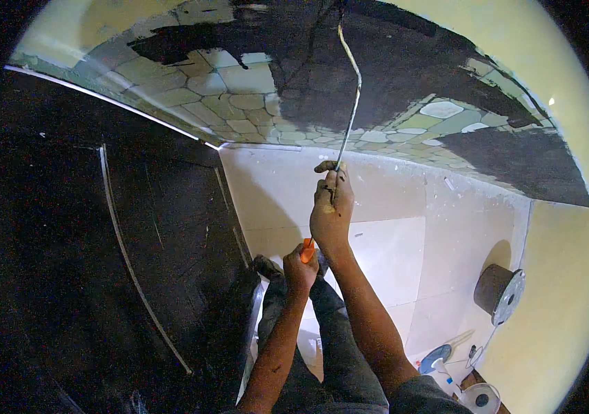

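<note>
Both hands are on a paint roller's long, bent metal rod (351,114), which rises toward the upper edge of the head view. The roller end is lost against the dark wall there. My left hand (299,270) is closed around the orange handle (307,250) at the lower end. Farther up, my right hand (332,210) grips the rod, its fingers smeared with dark stains. In front of me, dark paint (370,76) covers much of a wall with a stone pattern (243,110); patches of the pale stones still show.
A dark panel (53,241) with a light strip fills the left side. Pale floor tiles (384,262) lie below, with my feet on them. At the right stand a spool-shaped thing (508,297), a blue-grey round object (436,359) and a pale disc-shaped object (481,400), beside a yellow wall (556,276).
</note>
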